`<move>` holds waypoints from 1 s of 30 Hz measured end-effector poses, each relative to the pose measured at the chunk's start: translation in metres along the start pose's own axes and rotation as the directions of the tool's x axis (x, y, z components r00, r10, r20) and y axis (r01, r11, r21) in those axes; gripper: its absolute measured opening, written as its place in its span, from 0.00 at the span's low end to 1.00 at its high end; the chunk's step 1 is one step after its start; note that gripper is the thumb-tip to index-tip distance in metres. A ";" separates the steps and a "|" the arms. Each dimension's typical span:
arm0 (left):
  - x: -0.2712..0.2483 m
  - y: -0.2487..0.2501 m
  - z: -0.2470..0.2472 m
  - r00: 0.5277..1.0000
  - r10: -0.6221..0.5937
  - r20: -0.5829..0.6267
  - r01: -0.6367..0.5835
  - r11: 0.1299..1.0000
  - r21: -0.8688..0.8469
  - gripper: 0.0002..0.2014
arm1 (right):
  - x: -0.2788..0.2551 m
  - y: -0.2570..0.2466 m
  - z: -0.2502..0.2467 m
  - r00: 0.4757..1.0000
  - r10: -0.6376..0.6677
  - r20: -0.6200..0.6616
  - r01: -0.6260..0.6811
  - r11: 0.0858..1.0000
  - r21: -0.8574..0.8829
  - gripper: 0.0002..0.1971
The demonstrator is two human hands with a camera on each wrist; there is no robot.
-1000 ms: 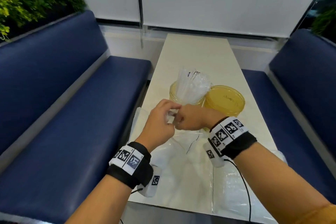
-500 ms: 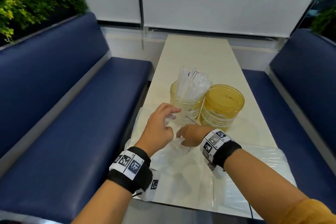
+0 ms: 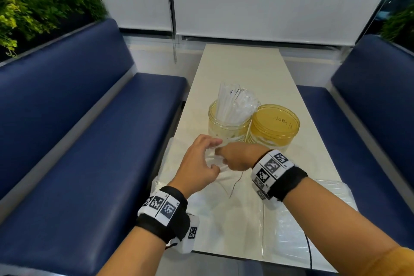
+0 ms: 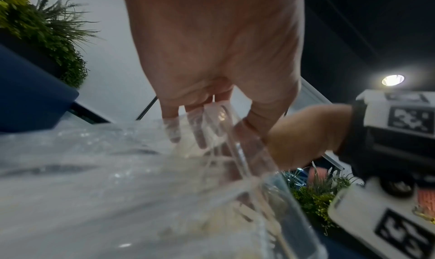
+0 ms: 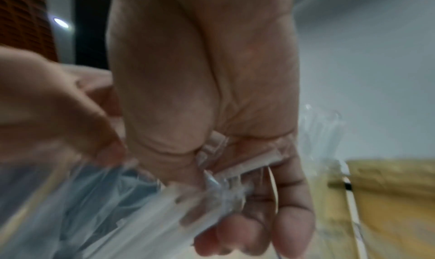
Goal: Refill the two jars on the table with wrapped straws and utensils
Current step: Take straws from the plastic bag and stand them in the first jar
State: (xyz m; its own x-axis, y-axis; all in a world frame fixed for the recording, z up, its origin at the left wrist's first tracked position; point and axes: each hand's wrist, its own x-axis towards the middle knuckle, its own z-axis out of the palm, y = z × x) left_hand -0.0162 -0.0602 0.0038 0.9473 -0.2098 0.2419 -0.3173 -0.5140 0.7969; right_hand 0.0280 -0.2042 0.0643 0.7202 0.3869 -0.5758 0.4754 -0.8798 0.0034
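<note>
Nearest the camera: clear plastic bags (image 3: 291, 226) lie flat over the near end of the table (image 3: 242, 69), one hanging slightly past the near edge.

Just beyond, both hands meet over a bag's mouth. Left hand (image 3: 199, 161): fingers curled, pinching the film with thumb and fingertips; the left wrist view shows fingers (image 4: 195, 131) behind the clear plastic. Right hand (image 3: 235, 159): fingers closed round a small bundle of wrapped straws (image 5: 188, 203) with crumpled film; the right wrist view shows the thin stems crossing the palm. A thin dark thread or tie trails below the hands; what it is cannot be told.

Behind the hands, touching side by side: left jar (image 3: 226, 125), open, holding upright wrapped straws (image 3: 235, 103); right jar (image 3: 274, 125), amber, its top looks lidded, with handwriting across it.

Handling, by judgement: straws are very light, thin, slightly stiff, in slick wrappers; likely to fan out or slip from a loose grasp. Best held round the middle of the bundle, firmly. Bag film is soft and clingy, and may drag along with the bundle.

Room: the table is narrow, with blue benches (image 3: 89, 141) close on both sides; the left hand works near the left edge. The far half of the tabletop lies open. The straw jar looks top-heavy.
</note>
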 end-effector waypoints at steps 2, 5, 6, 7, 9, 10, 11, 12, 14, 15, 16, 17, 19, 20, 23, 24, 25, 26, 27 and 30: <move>0.000 0.001 0.003 1.000 -0.023 -0.010 0.023 1.000 0.010 0.33 | -0.008 -0.002 -0.013 1.000 -0.001 -0.022 0.000 0.999 -0.033 0.25; 0.005 0.000 0.004 0.997 -0.077 -0.021 0.078 0.994 0.070 0.40 | -0.017 -0.005 -0.029 1.000 0.000 -0.028 -0.002 0.999 -0.047 0.24; 0.006 0.000 0.004 0.995 -0.093 -0.021 0.095 0.989 0.111 0.42 | -0.020 -0.005 -0.034 0.999 -0.001 -0.039 -0.001 0.999 -0.039 0.24; 0.006 -0.001 0.005 0.994 -0.106 -0.027 0.108 0.985 0.137 0.43 | -0.024 -0.006 -0.040 0.999 -0.004 -0.048 0.002 0.999 -0.033 0.22; 0.006 -0.001 0.007 0.988 -0.120 -0.092 0.132 0.981 0.143 0.37 | -0.031 -0.007 -0.051 0.997 -0.010 -0.073 0.008 1.000 -0.030 0.19; 0.006 0.000 0.009 0.980 -0.128 -0.150 0.148 0.980 0.133 0.32 | -0.034 -0.007 -0.056 0.996 -0.013 -0.087 0.010 0.999 -0.035 0.16; 0.007 0.001 0.010 0.969 -0.136 -0.206 0.164 0.978 0.128 0.26 | -0.037 -0.009 -0.061 0.994 -0.019 -0.105 0.015 0.999 -0.044 0.13; 0.009 0.002 0.011 0.959 -0.137 -0.247 0.174 0.976 0.133 0.20 | -0.040 -0.010 -0.065 0.991 -0.029 -0.127 0.023 0.998 -0.050 0.11; 0.013 0.001 0.012 0.952 -0.130 -0.275 0.171 0.977 0.130 0.14 | -0.047 -0.011 -0.072 0.984 -0.049 -0.171 0.047 0.999 -0.015 0.10; 0.015 0.000 0.012 0.953 -0.128 -0.276 0.162 0.981 0.105 0.13 | -0.050 -0.010 -0.075 0.976 -0.065 -0.209 0.074 0.997 0.033 0.12; 0.017 -0.001 0.012 0.953 -0.127 -0.275 0.152 0.986 0.073 0.11 | -0.051 -0.008 -0.077 0.959 -0.082 -0.270 0.111 0.989 0.094 0.13; 0.019 -0.001 0.013 0.952 -0.127 -0.280 0.145 0.988 0.045 0.10 | -0.053 -0.006 -0.080 0.928 -0.096 -0.361 0.160 0.975 0.153 0.16; 0.021 -0.001 0.013 0.942 -0.155 -0.297 0.167 0.986 0.015 0.15 | -0.052 -0.002 -0.084 0.789 -0.058 -0.611 0.271 0.926 0.262 0.26; 0.023 0.001 0.013 0.938 -0.167 -0.302 0.177 0.984 0.006 0.18 | -0.049 -0.002 -0.084 0.694 -0.006 -0.720 0.331 0.891 0.311 0.29; 0.027 0.010 0.012 0.938 -0.177 -0.298 0.166 0.984 -0.061 0.16 | -0.033 -0.014 -0.075 0.635 0.042 -0.771 0.426 0.814 0.395 0.28; 0.028 0.013 0.011 0.936 -0.190 -0.296 0.169 0.981 -0.097 0.14 | -0.025 -0.020 -0.069 0.676 0.013 -0.737 0.420 0.814 0.401 0.28; 0.030 0.014 0.011 0.933 -0.204 -0.298 0.175 0.977 -0.123 0.14 | -0.018 -0.026 -0.064 0.689 0.000 -0.725 0.426 0.809 0.405 0.28; 0.031 0.013 0.012 0.928 -0.221 -0.299 0.185 0.972 -0.144 0.13 | -0.011 -0.029 -0.059 0.664 0.019 -0.747 0.456 0.781 0.426 0.27; 0.031 0.011 0.013 0.924 -0.232 -0.304 0.190 0.969 -0.160 0.12 | -0.005 -0.029 -0.057 0.614 0.075 -0.786 0.519 0.712 0.474 0.24; 0.030 0.009 0.011 0.918 -0.233 -0.322 0.180 0.966 -0.185 0.11 | 0.002 -0.026 -0.050 0.498 0.310 -0.810 0.689 0.427 0.586 0.24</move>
State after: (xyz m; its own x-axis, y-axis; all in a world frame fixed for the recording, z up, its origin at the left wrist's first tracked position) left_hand 0.0093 -0.0801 0.0126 0.9571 0.1950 0.2144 -0.1278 -0.3802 0.9160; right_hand 0.0429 -0.1666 0.1040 0.9150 0.1439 0.3769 0.4027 -0.2706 -0.8744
